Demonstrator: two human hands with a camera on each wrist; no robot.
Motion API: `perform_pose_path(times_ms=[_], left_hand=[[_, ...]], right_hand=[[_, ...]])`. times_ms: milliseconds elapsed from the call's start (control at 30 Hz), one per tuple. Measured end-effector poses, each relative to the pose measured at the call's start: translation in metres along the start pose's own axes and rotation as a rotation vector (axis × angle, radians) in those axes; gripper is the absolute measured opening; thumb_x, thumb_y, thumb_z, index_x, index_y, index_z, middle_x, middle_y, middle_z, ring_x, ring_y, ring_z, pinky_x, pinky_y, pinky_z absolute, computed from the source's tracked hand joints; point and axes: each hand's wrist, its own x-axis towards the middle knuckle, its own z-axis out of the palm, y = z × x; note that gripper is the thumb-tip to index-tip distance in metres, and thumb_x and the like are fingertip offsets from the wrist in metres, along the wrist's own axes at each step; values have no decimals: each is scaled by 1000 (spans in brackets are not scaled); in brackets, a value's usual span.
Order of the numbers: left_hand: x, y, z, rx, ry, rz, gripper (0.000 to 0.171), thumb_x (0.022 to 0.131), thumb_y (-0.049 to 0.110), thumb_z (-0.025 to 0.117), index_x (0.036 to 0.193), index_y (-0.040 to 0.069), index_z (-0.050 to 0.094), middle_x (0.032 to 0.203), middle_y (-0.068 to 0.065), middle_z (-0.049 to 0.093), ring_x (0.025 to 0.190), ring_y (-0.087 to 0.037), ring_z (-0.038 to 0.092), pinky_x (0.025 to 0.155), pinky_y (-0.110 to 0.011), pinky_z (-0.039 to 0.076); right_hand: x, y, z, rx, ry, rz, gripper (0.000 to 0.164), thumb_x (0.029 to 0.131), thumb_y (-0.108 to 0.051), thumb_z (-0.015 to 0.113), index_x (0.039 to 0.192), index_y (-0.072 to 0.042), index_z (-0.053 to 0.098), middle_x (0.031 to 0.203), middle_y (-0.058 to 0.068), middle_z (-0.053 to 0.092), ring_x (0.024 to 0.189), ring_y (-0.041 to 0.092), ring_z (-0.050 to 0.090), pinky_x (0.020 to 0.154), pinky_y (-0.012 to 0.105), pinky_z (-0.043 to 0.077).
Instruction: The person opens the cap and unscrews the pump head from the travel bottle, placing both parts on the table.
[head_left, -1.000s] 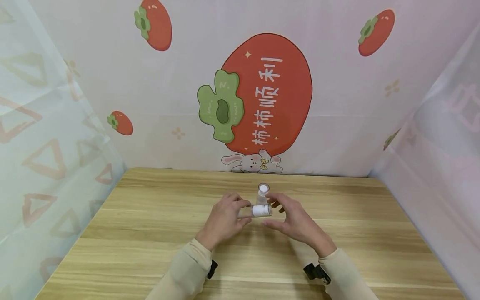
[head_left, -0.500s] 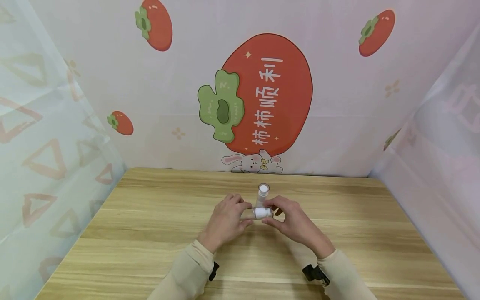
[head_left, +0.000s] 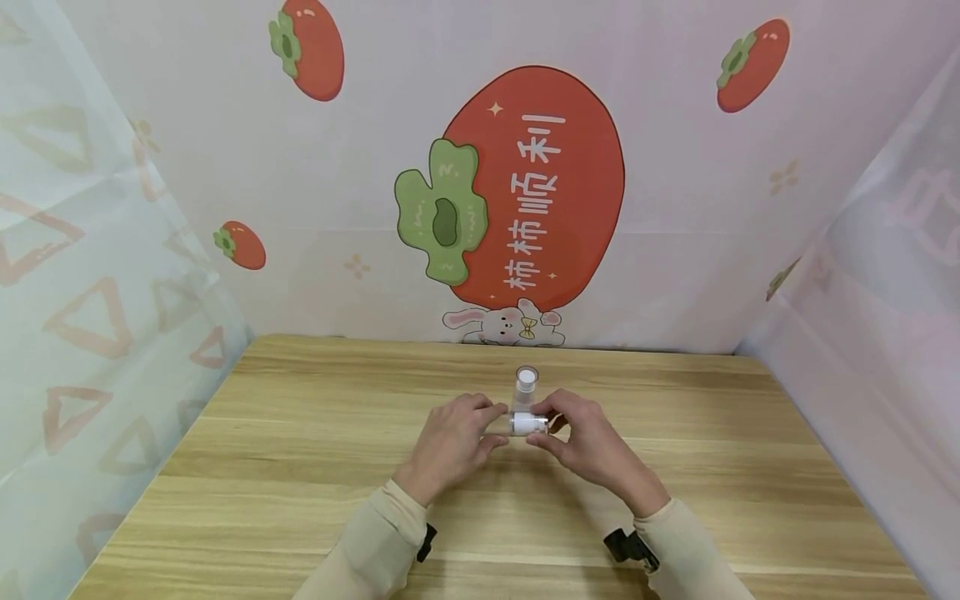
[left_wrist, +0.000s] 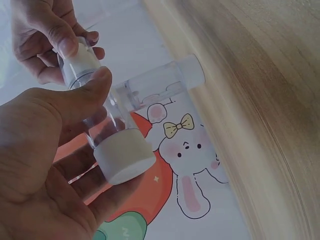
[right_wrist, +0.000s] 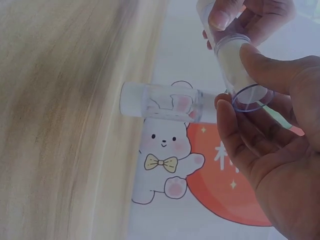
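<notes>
A small clear pump bottle (head_left: 525, 424) lies sideways between my two hands, above the table. My left hand (head_left: 452, 440) grips its clear body, thumb across it; the white base (left_wrist: 125, 159) sticks out past the fingers in the left wrist view. At the other end, my right hand (head_left: 587, 440) pinches the clear cap (right_wrist: 231, 67), which covers a white pump top. Whether the cap is fully seated cannot be told. Just behind, a second, similar bottle (head_left: 525, 390) stands upright on the table, with no hand visibly holding it.
The wood-grain table (head_left: 300, 467) runs back to a white printed cloth (head_left: 360, 192) with persimmon and rabbit pictures. Cloth sides rise at left and right. A black wrist camera (head_left: 632, 548) sits at the right cuff.
My right hand's fingers have come together on the capped end of the bottle. The held bottle has shifted slightly to the right. The standing bottle has not moved.
</notes>
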Motion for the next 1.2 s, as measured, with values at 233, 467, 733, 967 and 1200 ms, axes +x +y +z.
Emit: perform_pose_path(times_ms=[233,467,733,967,1200], left_hand=[[0,-1,2,21,44,43,38,83,33,85,114,13,76,97,-3,71,79,-18,65,65,-34,56],[1,-2,0,-7,20,44,38,83,32,85,114,12,76,97,-2,71,81,-19,67,67,-35,57],[2,-9,-8,-35,3,-20,38,79,27,87,113,12,76,102,-4,72,88,-22,69,75,-39,59],[2,-10,-10,-40,8,-12,38,80,28,87,112,13,77,102,-3,72,87,-22,70,72,-39,59],[-1,-11,-9,-6,0,-20,37,80,29,87,112,13,77,102,-3,73,88,-21,70,71,-38,59]], right_hand=[[-3,0,1,6,60,-30,31,80,-7,86,104,-9,67,97,-4,65,81,8,64,70,29,59],[-5,1,0,22,63,-29,28,81,-8,85,103,-9,69,99,-3,67,84,11,66,67,23,57],[-11,6,-10,100,127,-17,36,76,2,87,105,-10,71,101,-3,70,85,22,69,66,24,59],[-10,6,-11,101,130,-42,35,78,1,86,106,-9,69,104,2,70,85,23,71,67,25,59],[-13,10,-13,65,157,-61,40,77,4,85,112,-8,68,100,-3,66,89,23,67,68,25,59]])
